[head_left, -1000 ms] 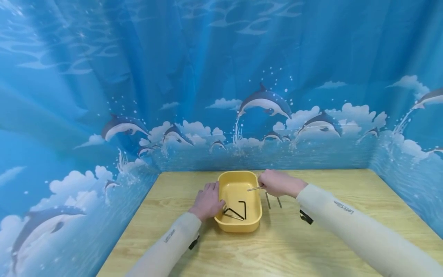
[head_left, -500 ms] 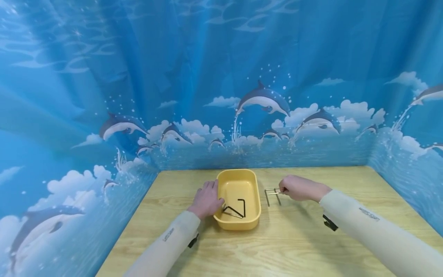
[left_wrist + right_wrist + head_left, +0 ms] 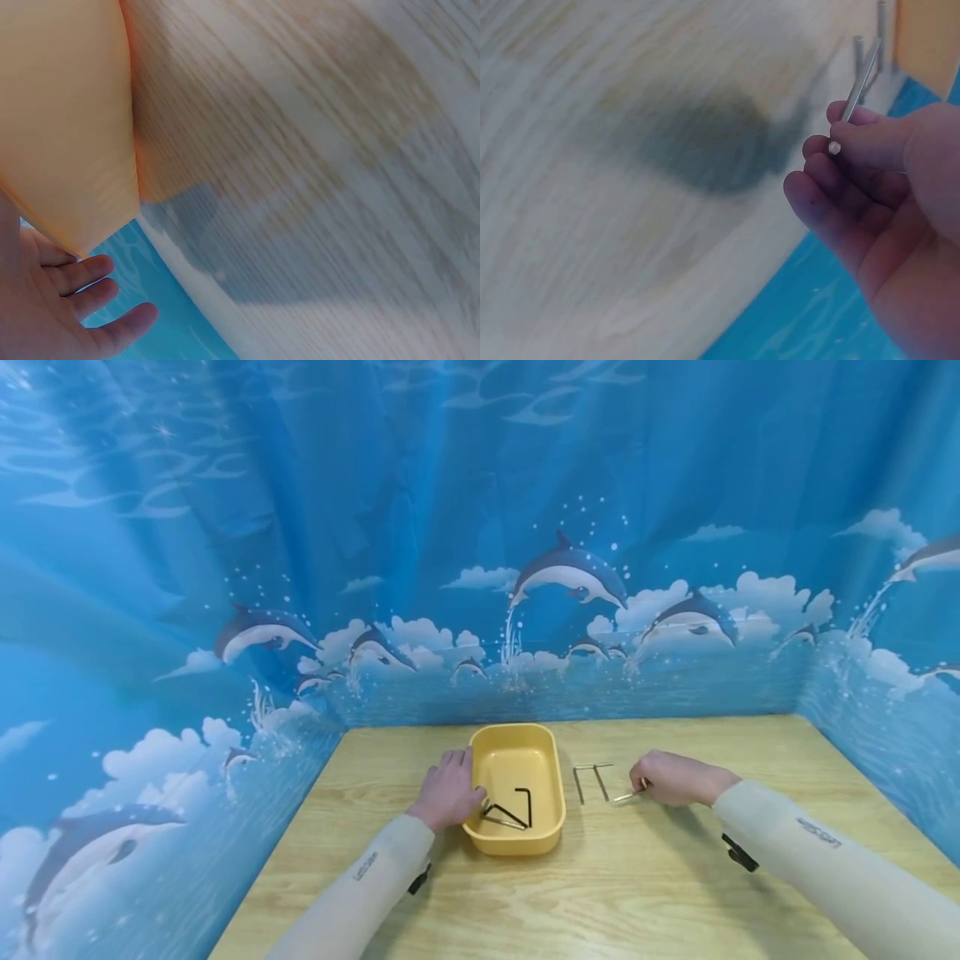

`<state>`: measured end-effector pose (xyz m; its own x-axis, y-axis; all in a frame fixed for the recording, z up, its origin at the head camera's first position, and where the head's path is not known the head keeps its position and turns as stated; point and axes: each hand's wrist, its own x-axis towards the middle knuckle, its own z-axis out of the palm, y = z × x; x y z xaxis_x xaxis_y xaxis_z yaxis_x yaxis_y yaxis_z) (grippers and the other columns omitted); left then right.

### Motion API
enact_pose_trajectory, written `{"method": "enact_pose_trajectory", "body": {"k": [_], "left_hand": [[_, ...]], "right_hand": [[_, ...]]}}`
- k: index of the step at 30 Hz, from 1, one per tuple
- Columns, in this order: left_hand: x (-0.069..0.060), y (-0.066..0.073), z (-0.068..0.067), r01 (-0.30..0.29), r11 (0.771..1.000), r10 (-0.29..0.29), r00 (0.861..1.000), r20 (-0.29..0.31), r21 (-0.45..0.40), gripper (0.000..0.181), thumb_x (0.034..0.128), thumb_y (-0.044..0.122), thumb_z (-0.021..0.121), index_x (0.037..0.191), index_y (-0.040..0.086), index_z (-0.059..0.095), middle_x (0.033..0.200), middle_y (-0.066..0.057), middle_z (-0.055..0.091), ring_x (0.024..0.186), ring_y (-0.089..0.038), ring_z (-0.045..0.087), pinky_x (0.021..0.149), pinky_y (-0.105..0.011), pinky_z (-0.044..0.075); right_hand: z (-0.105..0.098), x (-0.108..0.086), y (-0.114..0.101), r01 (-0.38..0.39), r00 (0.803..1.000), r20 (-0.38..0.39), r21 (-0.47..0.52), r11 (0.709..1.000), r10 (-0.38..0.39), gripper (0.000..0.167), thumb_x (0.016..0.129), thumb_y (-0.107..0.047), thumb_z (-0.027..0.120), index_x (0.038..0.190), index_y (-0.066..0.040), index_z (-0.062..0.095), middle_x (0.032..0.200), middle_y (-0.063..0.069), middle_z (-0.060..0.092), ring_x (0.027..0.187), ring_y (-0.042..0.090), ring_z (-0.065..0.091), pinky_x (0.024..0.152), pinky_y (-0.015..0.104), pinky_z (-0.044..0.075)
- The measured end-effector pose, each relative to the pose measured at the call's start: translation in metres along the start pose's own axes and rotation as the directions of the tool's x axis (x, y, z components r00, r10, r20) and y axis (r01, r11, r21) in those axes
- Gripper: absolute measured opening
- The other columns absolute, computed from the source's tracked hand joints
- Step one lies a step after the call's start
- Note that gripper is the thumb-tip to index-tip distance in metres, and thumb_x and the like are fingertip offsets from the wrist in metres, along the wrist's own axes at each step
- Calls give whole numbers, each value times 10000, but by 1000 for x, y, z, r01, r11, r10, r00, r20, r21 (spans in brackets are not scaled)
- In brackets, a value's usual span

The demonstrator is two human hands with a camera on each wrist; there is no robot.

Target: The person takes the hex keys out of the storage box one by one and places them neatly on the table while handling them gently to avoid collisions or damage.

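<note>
From my far-off seat, I see the person's right hand (image 3: 672,777) out to the right of the tray, just over the table. Its thumb and pointing finger are pinched on a thin, shiny silver metal rod (image 3: 861,90), and the other fingers curl loosely beside it. The rod slants toward the tray side. I can't tell if its tip touches the wood.

The person's left hand (image 3: 446,789) holds the left side of a deep yellow plastic tray with round corners (image 3: 557,777). Its thumb hooks over the rim, and its fingers lie along the outside, a little apart.

Between the tray and the right hand, two silver metal L-shaped rods (image 3: 602,785) lie flat side by side, with their short legs at the far end. I can't tell if they touch.

Inside the tray, near its close end, I see a black metal L-shaped rod (image 3: 529,810), and to its left a second black bent rod (image 3: 510,815) with a thin pale metal rod (image 3: 506,823) next to it.

Everything sits on a light wooden table (image 3: 480,910). Behind it hangs a blue curtain with jumping dolphins (image 3: 420,568).
</note>
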<state>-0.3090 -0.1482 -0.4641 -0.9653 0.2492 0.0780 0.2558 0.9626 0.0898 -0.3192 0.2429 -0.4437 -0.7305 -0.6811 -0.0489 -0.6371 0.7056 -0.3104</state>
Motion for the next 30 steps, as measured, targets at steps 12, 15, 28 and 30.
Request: {"method": "enact_pose_trajectory", "body": {"k": [12,15,28,30], "left_hand": [[3,-3,2,15,1000,-15,1000,-25,-1,777,968,408,585,1556,-13,299,1524,-203,439,1424,-362,389,1099,-579,404],[4,-2,0,16,1000,-16,1000,-27,-4,776,966,404,591,1554,-14,305,1515,-204,449,1419,-360,394,1096,-576,408],[1,0,2,9,1000,-10,999,-30,-23,768,949,384,606,1535,-28,330,1487,-216,470,1388,-372,422,1080,-580,419],[1,0,2,10,1000,-11,1000,-28,-22,766,950,385,602,1536,-27,329,1489,-215,469,1389,-371,422,1080,-580,420]], "right_hand": [[11,4,16,25,997,-66,-19,1000,-26,264,834,112,683,794,-146,724,809,-32,685,757,129,642,674,258,569],[12,4,18,29,996,-87,-30,999,-31,286,828,137,663,798,-143,715,813,-36,669,769,135,636,677,269,568],[30,3,26,-11,984,-177,-91,996,-5,372,758,206,620,753,-166,617,765,-49,562,699,52,505,620,233,513],[31,3,26,-12,982,-188,-98,995,-7,370,756,198,619,756,-172,618,770,-58,560,706,50,505,627,234,513]]}}
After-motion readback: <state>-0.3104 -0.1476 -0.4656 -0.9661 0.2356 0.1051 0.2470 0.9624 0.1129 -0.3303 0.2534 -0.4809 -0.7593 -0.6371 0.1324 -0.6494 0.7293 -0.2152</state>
